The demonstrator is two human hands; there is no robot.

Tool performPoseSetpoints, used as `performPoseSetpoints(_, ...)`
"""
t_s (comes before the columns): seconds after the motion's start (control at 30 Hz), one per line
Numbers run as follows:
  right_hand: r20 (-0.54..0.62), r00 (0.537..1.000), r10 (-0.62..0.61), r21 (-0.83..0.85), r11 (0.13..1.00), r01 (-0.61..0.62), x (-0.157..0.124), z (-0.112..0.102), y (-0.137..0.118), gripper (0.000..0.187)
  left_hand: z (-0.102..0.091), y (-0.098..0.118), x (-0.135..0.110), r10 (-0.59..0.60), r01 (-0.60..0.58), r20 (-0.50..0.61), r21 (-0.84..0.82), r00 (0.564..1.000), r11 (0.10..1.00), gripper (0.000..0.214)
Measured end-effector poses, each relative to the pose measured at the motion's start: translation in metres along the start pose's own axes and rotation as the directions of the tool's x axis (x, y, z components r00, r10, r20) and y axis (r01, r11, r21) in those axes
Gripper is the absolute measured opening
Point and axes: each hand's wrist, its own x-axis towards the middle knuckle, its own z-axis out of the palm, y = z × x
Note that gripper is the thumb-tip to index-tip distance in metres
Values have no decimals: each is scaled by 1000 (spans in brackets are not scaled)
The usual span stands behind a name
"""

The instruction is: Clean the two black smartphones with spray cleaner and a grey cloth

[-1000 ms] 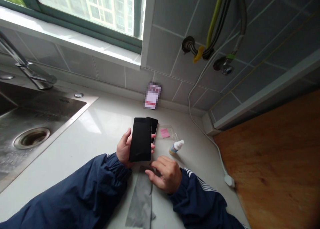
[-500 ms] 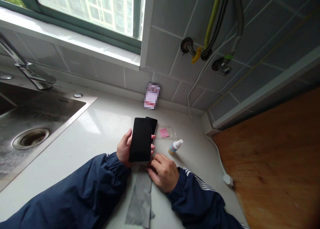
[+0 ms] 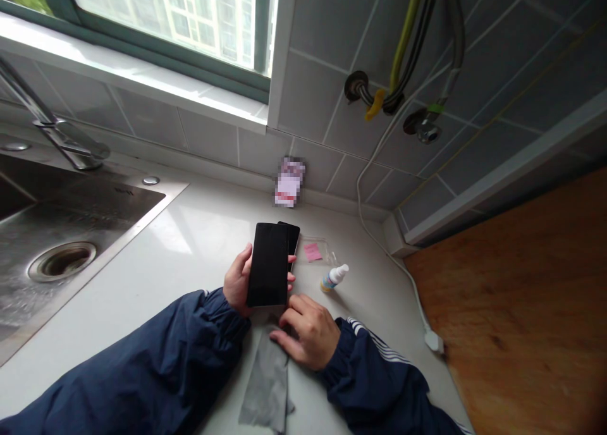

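A black smartphone [image 3: 269,264], its dark screen up, lies in my left hand [image 3: 236,283], thumb along its left edge and fingertips showing past its right edge. Partly hidden behind it is a second black phone [image 3: 293,239]. Just below the phone's lower right corner is my right hand [image 3: 309,329], its fingers loosely bent and its thumb stretched apart over the upper end of a grey cloth [image 3: 265,384]. The cloth lies on the counter between my forearms. Nothing shows between the right thumb and fingers.
A small spray bottle [image 3: 334,277] stands right of the phones, near a clear case [image 3: 325,242] with a pink note [image 3: 312,252]. A blurred-out phone-like object [image 3: 289,182] leans on the wall. Left is a steel sink [image 3: 118,232] with a faucet [image 3: 71,144]; a white cable [image 3: 363,201] runs down right.
My right thumb has moved left, away from the bent fingers, over the cloth. My left hand and the phone keep nearly the same place; the view shifts slightly.
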Motion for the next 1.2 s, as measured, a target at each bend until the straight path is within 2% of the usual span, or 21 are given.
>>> performPoseSetpoints(0.07, 2, 1000, -20, 12, 1000, 20, 0, -1, 1, 18, 1, 0, 0, -5, 5, -6, -1, 1000, 1000, 73)
performPoseSetpoints(0.17, -7, 994, -114, 77, 991, 114, 1, -3, 1, 19, 0, 0, 0, -20, 20, 12, 6, 1000, 1000, 74)
performPoseSetpoints(0.3, -85, 967, -240, 158, 955, 251, 2, -6, -1, 21, -3, -3, 2, 12, -13, 19, 56, 1000, 998, 75)
performPoseSetpoints(0.43, -172, 952, -254, 198, 938, 286, 1, -7, -4, 14, -8, -6, 5, 28, -31, 31, 82, 999, 996, 74)
performPoseSetpoints(0.63, -289, 931, -222, 203, 937, 286, 3, -10, -1, 3, -10, -7, 5, -41, 35, 72, 86, 997, 996, 72)
performPoseSetpoints(0.7, -307, 932, -192, 209, 942, 263, 8, -14, 1, 3, -8, -8, 4, -52, 46, 84, 75, 995, 996, 72)
performPoseSetpoints(0.77, -279, 953, -118, 234, 954, 186, 14, -20, 2, 6, -5, -9, 3, -53, 48, 79, 65, 995, 997, 70)
performPoseSetpoints(0.87, -223, 974, 25, 238, 971, 30, 26, -32, 5, 15, -3, -12, 2, -34, 33, 23, 53, 999, 998, 63)
performPoseSetpoints(0.93, -241, 969, 49, 181, 983, -5, 37, -39, 8, 20, -4, -13, 1, -41, 42, -15, 44, 999, 998, 59)
performPoseSetpoints(1.0, -287, 955, 76, 127, 991, -41, 48, -46, 13, 22, -7, -14, 1, -77, 78, -5, 30, 997, 997, 59)
performPoseSetpoints(1.07, -334, 935, 117, 97, 991, -89, 57, -50, 16, 16, -9, -15, 1, -126, 126, 46, 3, 991, 992, 63)
performPoseSetpoints(1.13, -434, 886, 161, 34, 986, -162, 62, -51, 15, 17, -8, -15, 1, -149, 152, 84, -25, 985, 988, 65)
performPoseSetpoints(1.2, -497, 856, 143, -11, 985, -171, 63, -50, 11, 18, -6, -14, 1, -141, 145, 83, -37, 986, 989, 65)
